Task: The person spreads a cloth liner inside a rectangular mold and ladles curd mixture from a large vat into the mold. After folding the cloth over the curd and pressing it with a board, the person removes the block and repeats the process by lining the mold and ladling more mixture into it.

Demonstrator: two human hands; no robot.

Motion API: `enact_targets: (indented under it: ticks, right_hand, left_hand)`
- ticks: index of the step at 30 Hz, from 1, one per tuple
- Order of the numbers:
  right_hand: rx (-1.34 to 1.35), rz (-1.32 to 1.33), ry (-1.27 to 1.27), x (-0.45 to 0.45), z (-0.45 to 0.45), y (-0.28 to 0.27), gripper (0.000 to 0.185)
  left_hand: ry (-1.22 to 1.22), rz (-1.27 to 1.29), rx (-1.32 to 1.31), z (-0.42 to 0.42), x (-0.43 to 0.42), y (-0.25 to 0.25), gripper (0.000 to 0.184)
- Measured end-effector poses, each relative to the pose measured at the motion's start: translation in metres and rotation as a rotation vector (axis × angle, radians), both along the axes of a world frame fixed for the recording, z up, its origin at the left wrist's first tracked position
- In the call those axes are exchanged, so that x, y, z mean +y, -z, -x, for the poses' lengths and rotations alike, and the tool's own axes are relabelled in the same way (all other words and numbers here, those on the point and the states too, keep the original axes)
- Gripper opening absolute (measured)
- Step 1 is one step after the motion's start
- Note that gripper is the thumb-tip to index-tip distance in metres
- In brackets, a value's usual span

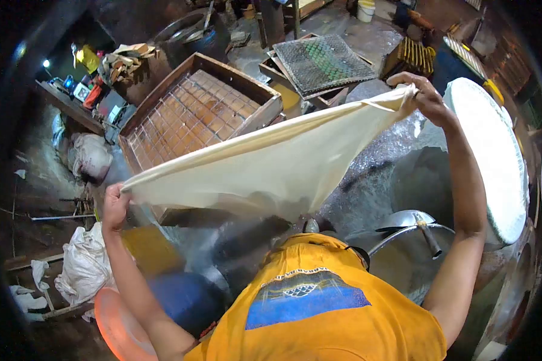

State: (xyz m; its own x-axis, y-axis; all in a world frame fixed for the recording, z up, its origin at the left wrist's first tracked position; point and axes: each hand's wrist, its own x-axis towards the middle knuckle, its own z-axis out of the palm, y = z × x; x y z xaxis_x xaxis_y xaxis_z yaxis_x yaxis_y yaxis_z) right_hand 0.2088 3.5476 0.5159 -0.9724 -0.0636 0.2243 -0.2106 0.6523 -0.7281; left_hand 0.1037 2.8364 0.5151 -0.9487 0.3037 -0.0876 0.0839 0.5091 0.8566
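Observation:
A cream-coloured cloth (253, 171) is stretched between my two hands, its upper edge taut and its middle hanging down in front of me. My left hand (115, 207) grips one corner at the left, fingers closed. Higher up at the right, my right hand (426, 99) is closed round the other corner, where the fabric bunches. Behind the cloth stands a wooden frame box (265, 114) with a wire grid (196, 111) across it. Part of the box is hidden by the cloth.
At right stands a large round tub with white contents (485, 150). A metal ladle or pan (406, 219) rests near a vat rim. A mesh screen (325, 63) lies on wooden frames at the back. A blue barrel (186, 301) and white sacks (84, 265) are at lower left.

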Motion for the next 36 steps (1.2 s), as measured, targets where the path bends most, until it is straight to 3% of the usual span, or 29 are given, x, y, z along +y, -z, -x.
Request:
enact_targets:
  ticks: [2, 3, 5, 6, 7, 9, 10, 13, 15, 16, 17, 19, 21, 22, 24, 26, 27, 30, 31, 32, 33, 34, 35, 36]
  right_hand:
    - [-0.102, 0.175, -0.037, -0.002, 0.003, 0.005, 0.028]
    - [-0.096, -0.004, -0.051, -0.003, 0.002, 0.005, 0.027]
    - [-0.081, -0.362, -0.085, -0.002, 0.0, -0.001, 0.025]
    - [-0.298, -0.418, -0.034, 0.001, 0.003, -0.004, 0.024]
    - [-0.252, -0.551, 0.003, 0.009, 0.005, 0.002, 0.023]
    - [-0.147, -0.805, 0.084, 0.022, 0.01, 0.017, 0.022]
    - [-0.13, -0.743, 0.092, 0.021, 0.01, 0.013, 0.023]
    - [0.008, -0.328, -0.06, 0.04, 0.016, 0.027, 0.028]
    - [-0.113, -0.123, -0.057, 0.036, 0.023, 0.04, 0.03]
    - [-0.173, -0.022, -0.054, 0.034, 0.024, 0.043, 0.031]
    - [-0.086, 0.032, -0.124, 0.021, 0.02, 0.04, 0.029]
    - [-0.376, -0.056, -0.057, 0.014, 0.035, 0.04, 0.034]
    - [-0.25, -0.384, -0.123, 0.006, 0.031, 0.028, 0.031]
    - [-0.186, -0.548, -0.158, 0.005, 0.029, 0.024, 0.029]
    - [-0.183, -0.702, 0.093, 0.007, 0.028, 0.026, 0.027]
    - [-0.165, -0.702, 0.28, 0.012, 0.026, 0.022, 0.021]
    - [-0.101, -0.552, 0.281, 0.038, 0.029, 0.031, 0.033]
    - [0.199, -0.415, 0.194, 0.07, 0.027, 0.008, 0.034]
    - [0.264, -0.384, 0.209, 0.086, 0.029, 0.0, 0.035]
    - [0.445, -0.682, 0.222, 0.098, 0.03, -0.016, 0.037]
    - [0.432, -0.859, 0.373, 0.139, 0.037, -0.011, 0.041]
    - [0.524, -0.917, 0.364, 0.164, 0.042, -0.02, 0.041]
    - [0.62, -0.977, 0.361, 0.188, 0.047, -0.03, 0.042]
    - [0.717, -1.036, 0.364, 0.211, 0.051, -0.04, 0.043]
  left_hand:
    - [0.012, 0.058, 0.027, -0.02, 0.012, 0.016, 0.029]
    - [0.019, 0.088, 0.04, -0.029, 0.021, 0.021, 0.032]
    - [0.386, 0.706, 0.167, -0.041, 0.047, 0.003, 0.041]
    - [0.263, 0.837, 0.103, -0.044, 0.041, 0.011, 0.04]
    - [0.137, 0.965, 0.036, -0.047, 0.032, 0.02, 0.038]
    - [0.034, 0.933, 0.188, -0.051, 0.008, 0.021, 0.03]
    - [-0.015, 0.917, 0.265, -0.053, -0.002, 0.022, 0.027]
    - [-0.172, 0.084, 0.176, -0.063, -0.024, 0.051, 0.028]
    - [-0.32, -0.436, -0.136, -0.067, -0.091, 0.114, 0.032]
    - [-0.316, -0.519, -0.179, -0.07, -0.101, 0.136, 0.031]
    - [-0.311, -0.603, -0.222, -0.074, -0.081, 0.126, 0.031]
    - [-0.047, 0.221, -0.146, -0.085, -0.028, 0.081, 0.023]
    - [0.244, 0.957, -0.117, -0.093, 0.014, 0.038, 0.021]
    - [0.267, 1.091, 0.027, -0.095, 0.005, 0.041, 0.023]
    - [0.121, 1.06, 0.162, -0.092, -0.046, 0.058, 0.026]
    - [-0.076, 1.081, 0.332, -0.1, -0.059, 0.029, 0.029]
    - [-0.139, 0.94, 0.362, -0.104, -0.064, 0.013, 0.028]
    - [-0.261, 0.616, 0.513, -0.111, -0.087, -0.026, 0.025]
    - [-0.264, 0.651, 0.544, -0.114, -0.072, -0.051, 0.023]
    - [-0.234, 0.449, 0.585, -0.114, -0.101, -0.06, 0.024]
    - [-0.294, 0.496, 0.503, -0.113, -0.099, -0.087, 0.027]
    - [-0.367, 0.248, 0.379, -0.123, -0.041, -0.117, 0.033]
    - [-0.298, 0.162, 0.57, -0.123, -0.095, -0.12, 0.038]
    - [-0.16, 0.038, 0.524, -0.127, -0.089, -0.144, 0.041]
